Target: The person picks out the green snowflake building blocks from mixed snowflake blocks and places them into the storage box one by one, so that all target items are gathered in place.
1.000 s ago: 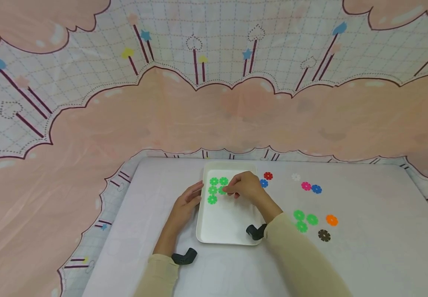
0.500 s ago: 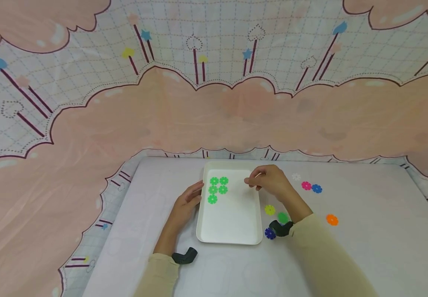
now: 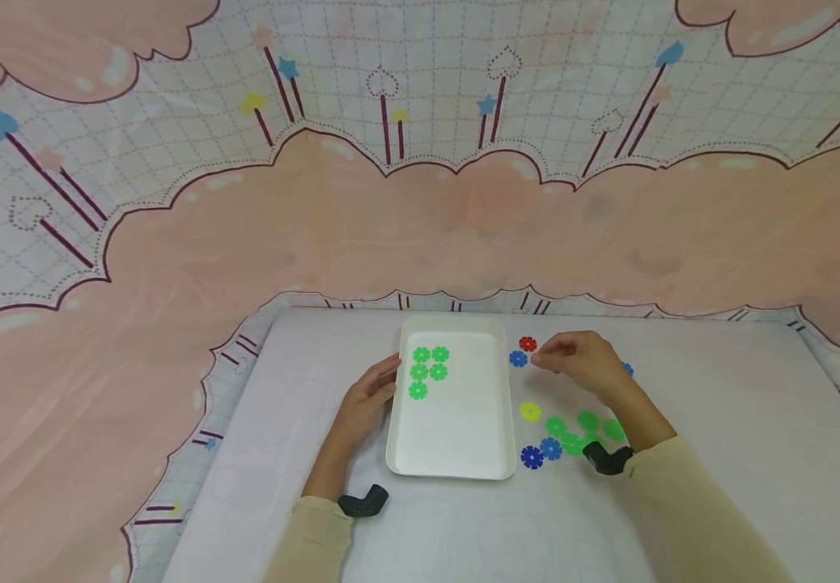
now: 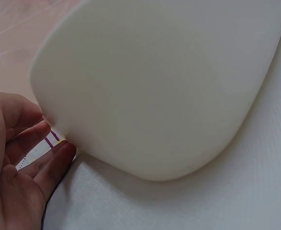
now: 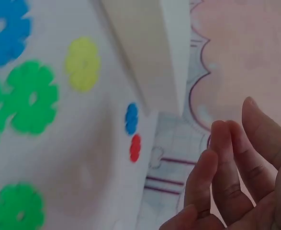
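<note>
Head view, as I read it from the far end of the link: white tray (image 3: 452,441) on the table (image 3: 282,389), with five green flower-shaped discs (image 3: 415,369) lying flat in its far left part, three in one column, two in the next. Only this view gives me those five.

Left hand (image 3: 363,403) at the tray's left rim, fingers extended, touching rather than grasping. Left wrist view adds the contact up close: fingertips against the tray's edge, its pale surface filling most of my screen.

Right hand (image 3: 583,364) released, raised over the table right of the tray, fingers loosely bent. From the head, thumb and fingertips look nearly together; right wrist view shows me the thumb tip standing apart, nothing held.

Red disc (image 3: 524,344) and blue disc (image 3: 515,359) lie between tray and right hand, just left of its fingertips, red on the far side. Yellow disc (image 3: 527,411) sits nearer the person, beside the tray's right rim. Loose green discs (image 3: 553,426) are partly covered by the black wrist mount (image 3: 607,459); right wrist view shows me some of them uncovered, though blurred.
</note>
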Motion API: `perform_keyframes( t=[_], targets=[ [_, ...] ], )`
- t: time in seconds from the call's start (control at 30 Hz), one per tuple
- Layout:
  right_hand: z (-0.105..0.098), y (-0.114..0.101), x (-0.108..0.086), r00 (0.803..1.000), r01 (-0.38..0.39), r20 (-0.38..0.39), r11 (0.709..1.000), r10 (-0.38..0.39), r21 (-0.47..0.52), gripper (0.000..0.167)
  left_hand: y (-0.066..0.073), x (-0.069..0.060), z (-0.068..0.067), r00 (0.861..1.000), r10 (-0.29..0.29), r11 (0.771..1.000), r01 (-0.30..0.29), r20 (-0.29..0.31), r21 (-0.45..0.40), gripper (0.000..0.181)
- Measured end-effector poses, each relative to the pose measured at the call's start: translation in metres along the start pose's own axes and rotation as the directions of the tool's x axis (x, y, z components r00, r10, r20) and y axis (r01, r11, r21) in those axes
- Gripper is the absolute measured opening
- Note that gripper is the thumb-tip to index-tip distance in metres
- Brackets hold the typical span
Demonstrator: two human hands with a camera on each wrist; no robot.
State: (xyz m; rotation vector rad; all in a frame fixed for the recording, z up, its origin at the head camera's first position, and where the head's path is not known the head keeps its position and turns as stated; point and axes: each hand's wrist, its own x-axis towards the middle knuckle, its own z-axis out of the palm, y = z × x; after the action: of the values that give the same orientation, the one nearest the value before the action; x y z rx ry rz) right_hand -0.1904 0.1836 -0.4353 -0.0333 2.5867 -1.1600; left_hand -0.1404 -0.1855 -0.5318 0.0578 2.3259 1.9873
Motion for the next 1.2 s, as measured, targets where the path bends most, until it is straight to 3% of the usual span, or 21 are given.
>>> perform_keyframes(
  t=[0.27, 0.73, 1.2],
  targets=[
    [-0.015, 0.033, -0.007, 1.0, -0.007, 0.02, 0.993, 0.01, -0.121, 0.037, 0.0, 0.0, -0.001, 1.0, 0.008, 1.0, -0.008, 0.006, -0.001, 0.044],
    [-0.028, 0.078, -0.017, 0.986, -0.028, 0.154, 0.974, 0.064, -0.225, 0.042, 0.001, 0.0, -0.001, 1.0, 0.001, 1.0, -0.001, 0.011, -0.001, 0.043],
    [-0.028, 0.09, -0.016, 0.966, 0.044, 0.257, 0.974, 0.015, -0.222, 0.031, 0.001, -0.001, -0.001, 1.0, 0.003, 1.0, -0.003, 0.01, 0.0, 0.044]
  ],
)
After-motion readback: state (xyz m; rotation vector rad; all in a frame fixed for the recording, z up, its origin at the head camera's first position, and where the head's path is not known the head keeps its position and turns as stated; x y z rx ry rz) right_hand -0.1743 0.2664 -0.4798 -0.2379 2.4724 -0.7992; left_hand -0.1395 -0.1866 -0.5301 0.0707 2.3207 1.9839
